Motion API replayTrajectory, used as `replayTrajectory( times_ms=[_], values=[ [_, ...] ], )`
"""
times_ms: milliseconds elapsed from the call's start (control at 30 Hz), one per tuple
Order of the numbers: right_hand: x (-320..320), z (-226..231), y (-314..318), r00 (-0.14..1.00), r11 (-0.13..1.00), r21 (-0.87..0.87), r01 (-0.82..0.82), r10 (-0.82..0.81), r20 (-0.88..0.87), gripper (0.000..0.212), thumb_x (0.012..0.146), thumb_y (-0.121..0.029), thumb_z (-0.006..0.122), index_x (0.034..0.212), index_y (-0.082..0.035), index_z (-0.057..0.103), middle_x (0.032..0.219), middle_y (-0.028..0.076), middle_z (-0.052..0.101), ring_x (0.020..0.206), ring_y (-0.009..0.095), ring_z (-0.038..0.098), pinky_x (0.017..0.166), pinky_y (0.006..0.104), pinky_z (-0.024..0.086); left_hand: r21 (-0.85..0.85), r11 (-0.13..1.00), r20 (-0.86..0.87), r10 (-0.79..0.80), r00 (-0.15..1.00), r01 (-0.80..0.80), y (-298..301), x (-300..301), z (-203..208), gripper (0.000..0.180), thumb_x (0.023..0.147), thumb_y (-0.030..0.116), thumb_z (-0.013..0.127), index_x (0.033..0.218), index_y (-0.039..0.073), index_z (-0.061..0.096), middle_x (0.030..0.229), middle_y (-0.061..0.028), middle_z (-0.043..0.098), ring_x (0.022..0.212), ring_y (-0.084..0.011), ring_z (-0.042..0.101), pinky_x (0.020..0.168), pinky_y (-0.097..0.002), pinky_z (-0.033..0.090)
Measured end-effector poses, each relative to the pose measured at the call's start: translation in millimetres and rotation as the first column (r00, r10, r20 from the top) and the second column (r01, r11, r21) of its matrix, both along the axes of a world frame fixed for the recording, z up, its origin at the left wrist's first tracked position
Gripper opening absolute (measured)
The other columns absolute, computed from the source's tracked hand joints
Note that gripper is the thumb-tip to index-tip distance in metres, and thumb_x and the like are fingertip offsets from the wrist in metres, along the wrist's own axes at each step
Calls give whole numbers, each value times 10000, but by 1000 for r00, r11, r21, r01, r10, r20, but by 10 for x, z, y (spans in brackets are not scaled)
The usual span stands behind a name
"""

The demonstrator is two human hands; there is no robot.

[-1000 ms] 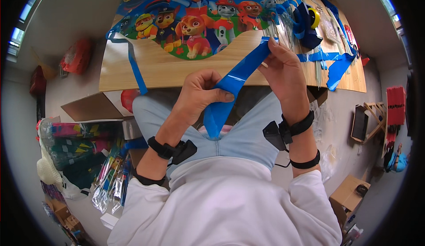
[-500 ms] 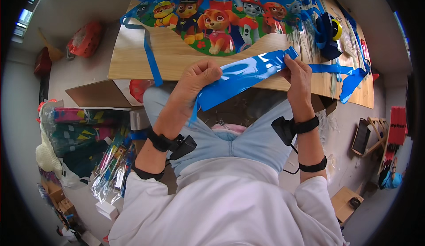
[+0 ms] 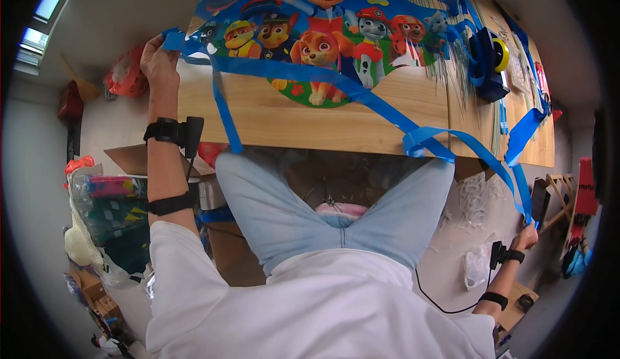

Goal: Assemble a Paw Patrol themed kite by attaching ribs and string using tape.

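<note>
My left hand (image 3: 158,55) pinches blue ribbon (image 3: 310,78) end at tabletop (image 3: 290,120) corner; right hand (image 3: 526,236) grips other end low, far out. Arms spread wide, apparently to pull ribbon taut across cartoon banner (image 3: 323,23).

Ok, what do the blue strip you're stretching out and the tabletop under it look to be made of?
The blue strip, held between left hand and right hand, looks like thin glossy plastic or satin ribbon: it shines, twists and loops limply. The tabletop looks like pale, matte wood, with visible grain lines.
</note>
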State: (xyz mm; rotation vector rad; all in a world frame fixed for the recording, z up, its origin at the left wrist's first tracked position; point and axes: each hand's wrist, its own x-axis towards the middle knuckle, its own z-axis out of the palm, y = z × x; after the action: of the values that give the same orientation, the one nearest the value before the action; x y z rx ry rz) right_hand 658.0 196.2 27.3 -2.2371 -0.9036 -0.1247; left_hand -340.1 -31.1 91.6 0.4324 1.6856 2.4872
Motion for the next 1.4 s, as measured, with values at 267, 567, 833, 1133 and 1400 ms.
replayTrajectory(
  times_ms=[267,567,833,1133,1400],
  values=[
    [240,-487,-859,893,979,202,-2,92,-441,255,829,-227,726,715,-7,667,675,29,586,583,140,544,542,296,426,-319,873,113,-352,929,369,915,614,-330,193,839,141,763,923,42,621,803,-26,624,592,-87,576,594,-244,547],
    [-1460,-190,-442,710,917,246,-312,398,-581,231,880,-234,700,780,-32,651,695,18,588,630,112,552,603,257,440,-344,784,167,-490,855,516,1014,1094,-138,215,853,227,756,844,61,619,739,6,601,620,-85,535,526,-234,489],
    [-2126,80,-423,532,824,316,-471,551,-643,193,901,-195,699,776,-57,645,633,-29,540,520,42,477,475,189,335,-891,227,36,-828,560,393,631,1609,-341,223,795,191,755,913,47,633,646,-11,583,558,-134,540,589,-288,466],
    [-2265,12,-499,483,781,227,-581,555,-677,212,909,-239,695,796,-65,651,643,-61,532,524,14,448,480,187,314,-897,431,-313,-781,540,103,806,1582,-666,178,771,191,682,810,25,629,783,-186,653,770,-379,642,682,-456,492],
    [-3196,416,-696,370,566,-13,-824,520,-770,254,910,-262,686,734,-95,608,639,-91,459,559,-7,374,507,192,249,-819,549,-566,-731,382,-164,2070,545,337,364,785,312,724,993,17,680,708,-121,635,688,-231,654,629,-367,482]
  ],
)
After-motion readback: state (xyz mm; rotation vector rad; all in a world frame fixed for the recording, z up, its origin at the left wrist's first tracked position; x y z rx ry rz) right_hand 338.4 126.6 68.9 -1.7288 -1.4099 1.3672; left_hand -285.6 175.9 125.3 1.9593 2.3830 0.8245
